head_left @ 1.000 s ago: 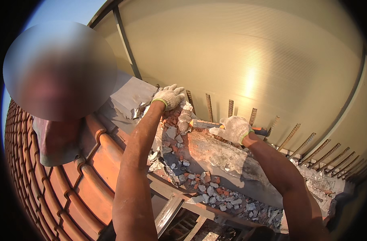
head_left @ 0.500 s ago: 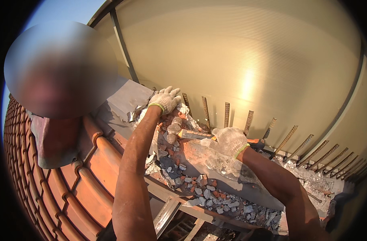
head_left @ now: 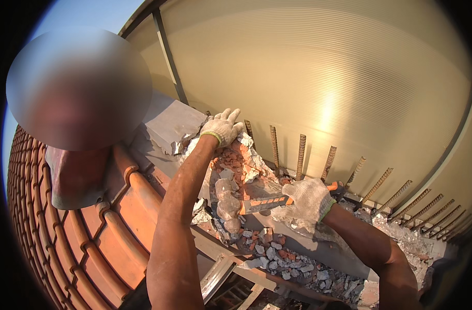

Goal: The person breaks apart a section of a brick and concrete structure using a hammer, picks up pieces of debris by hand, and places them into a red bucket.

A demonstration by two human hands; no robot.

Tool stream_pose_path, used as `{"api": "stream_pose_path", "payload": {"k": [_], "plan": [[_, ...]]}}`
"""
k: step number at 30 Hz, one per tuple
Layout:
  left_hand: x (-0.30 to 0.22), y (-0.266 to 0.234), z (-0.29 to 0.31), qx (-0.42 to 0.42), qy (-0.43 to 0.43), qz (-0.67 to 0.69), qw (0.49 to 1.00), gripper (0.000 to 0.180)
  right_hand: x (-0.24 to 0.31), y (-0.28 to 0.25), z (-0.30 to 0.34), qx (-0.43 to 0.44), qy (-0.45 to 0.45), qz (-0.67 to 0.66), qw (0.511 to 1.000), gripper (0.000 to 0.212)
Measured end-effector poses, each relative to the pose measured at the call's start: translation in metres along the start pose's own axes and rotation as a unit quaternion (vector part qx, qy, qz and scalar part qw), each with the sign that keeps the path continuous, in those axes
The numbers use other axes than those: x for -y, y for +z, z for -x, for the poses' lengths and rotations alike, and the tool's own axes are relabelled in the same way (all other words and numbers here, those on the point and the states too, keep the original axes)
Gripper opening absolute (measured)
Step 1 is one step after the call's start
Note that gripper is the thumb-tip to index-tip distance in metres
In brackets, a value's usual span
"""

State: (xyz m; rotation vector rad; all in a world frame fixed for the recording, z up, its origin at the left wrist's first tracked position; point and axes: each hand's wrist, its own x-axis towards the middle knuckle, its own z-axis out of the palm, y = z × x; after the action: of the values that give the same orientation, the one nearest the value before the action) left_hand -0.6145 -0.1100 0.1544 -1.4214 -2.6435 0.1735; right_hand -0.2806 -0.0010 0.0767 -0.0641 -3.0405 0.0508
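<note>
In a pale knitted glove, my right hand [head_left: 309, 199] is wrapped round the orange and black handle of a sledgehammer [head_left: 228, 202]. Its dusty, thick grey head lies over the near left side of the broken masonry, above the rubble. My left hand [head_left: 223, 127], gloved alike, rests with fingers spread at the far end of the broken wall top [head_left: 241, 160], where crumbled red brick and pale mortar show. It holds nothing that I can see. Part of the masonry behind the handle is hidden by my right hand.
Upright rebar rods [head_left: 301, 155] line the wall before a translucent ribbed panel [head_left: 318, 72]. Loose rubble [head_left: 298, 263] covers the near ledge. Orange roof tiles [head_left: 125, 222] slope at left, beside a blurred person-like shape. A metal frame [head_left: 215, 276] borders an opening below.
The hammer head has come down toward me and the handle has tilted, uncovering more broken red brick. My left hand stays at the wall's far end. The whole view has shifted slightly.
</note>
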Motion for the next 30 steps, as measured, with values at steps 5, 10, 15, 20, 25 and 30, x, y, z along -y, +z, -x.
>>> {"api": "stream_pose_path", "payload": {"k": [5, 10, 15, 20, 25, 30], "plan": [[-0.009, 0.001, -0.006, 0.009, -0.019, 0.032, 0.999, 0.074, -0.028, -0.014, -0.042, 0.043, 0.209, -0.113, 0.970, 0.069], [0.003, 0.009, -0.001, -0.010, -0.043, 0.042, 0.998, 0.075, -0.003, 0.003, -0.010, -0.059, 0.027, -0.037, 0.997, 0.059], [-0.010, 0.011, -0.008, -0.008, -0.038, 0.031, 0.999, 0.077, -0.039, -0.008, -0.052, 0.089, 0.180, -0.092, 0.975, 0.067], [0.000, 0.020, -0.011, -0.011, -0.066, 0.017, 0.998, 0.077, -0.010, 0.004, -0.031, 0.002, 0.126, -0.044, 0.991, 0.057], [0.006, 0.037, -0.031, -0.026, -0.041, -0.008, 0.999, 0.083, -0.026, 0.010, -0.028, 0.000, 0.055, -0.040, 0.998, 0.054], [-0.030, 0.010, -0.022, -0.004, -0.075, 0.039, 0.996, 0.060, -0.041, 0.009, -0.028, 0.011, 0.191, -0.073, 0.979, 0.067]]}}
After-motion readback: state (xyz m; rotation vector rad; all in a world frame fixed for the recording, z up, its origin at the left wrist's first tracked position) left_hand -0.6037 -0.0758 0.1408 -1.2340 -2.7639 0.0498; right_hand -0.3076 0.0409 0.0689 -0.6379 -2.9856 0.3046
